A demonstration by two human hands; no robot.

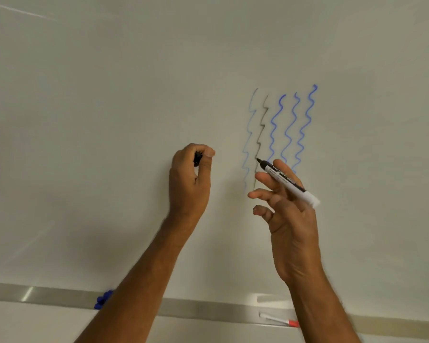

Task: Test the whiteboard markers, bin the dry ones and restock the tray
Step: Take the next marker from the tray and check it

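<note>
**Ana:** Just above the right hand, at the nib of the black marker, that grey-black test line looks thin to me. Do you read it as dry?

**Ben:** Faint, I'd judge, next to the three strong blue squiggles to its right. The pale blue line on its left is weaker still. To test fairly, keep the nib flat on the whiteboard, press evenly, and draw one slow stroke on bare surface, not over old marks.

**Ana:** How is the right hand holding it?

**Ben:** Loosely. The barrel lies across the upper fingers with the tip pointing up and left at the line, apparently touching it or just off it. The lower fingers are spread and half curled, touching nothing. I can't see the thumb clearly.

**Ana:** And the left hand?

**Ben:** Well to the left of the marker, curled into a near fist, with the black cap pinched between thumb and forefinger. Keeping it there is sensible: the cap goes straight back on, whichever way the verdict falls.

**Ana:** Where's the tray?

**Ben:** Below both wrists, the metal tray runs along the board's bottom edge. Beneath the right forearm lies a red-capped marker; beside the left forearm sits something blue, too blurred to name.
</note>
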